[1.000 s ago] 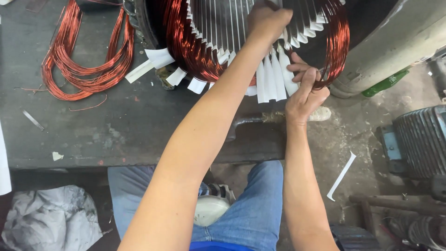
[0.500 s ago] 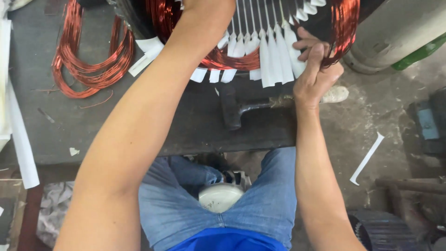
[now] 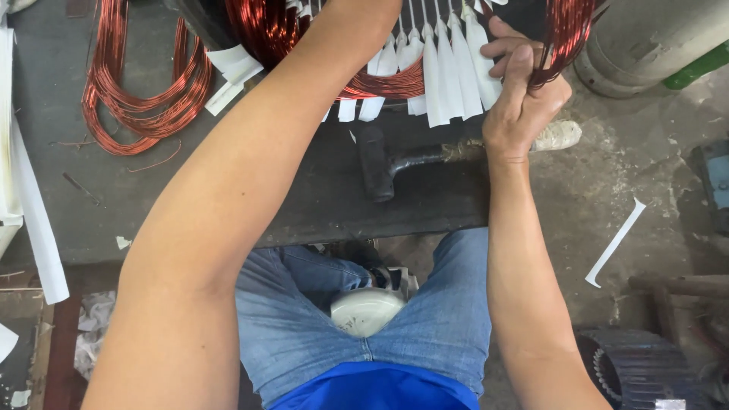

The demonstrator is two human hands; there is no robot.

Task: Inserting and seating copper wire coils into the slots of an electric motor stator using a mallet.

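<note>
Dark workbench (image 3: 190, 190) carries a stator at twelve o'clock, where the right hand (image 3: 524, 99) clenches a copper coil (image 3: 566, 34) beside white slot papers (image 3: 448, 76), steadying it; the left hand, out of frame, can't be judged.

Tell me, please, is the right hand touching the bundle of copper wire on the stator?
Touching. The head view shows the right hand with its fingers wrapped around the copper wire bundle, no gap between them.
</note>
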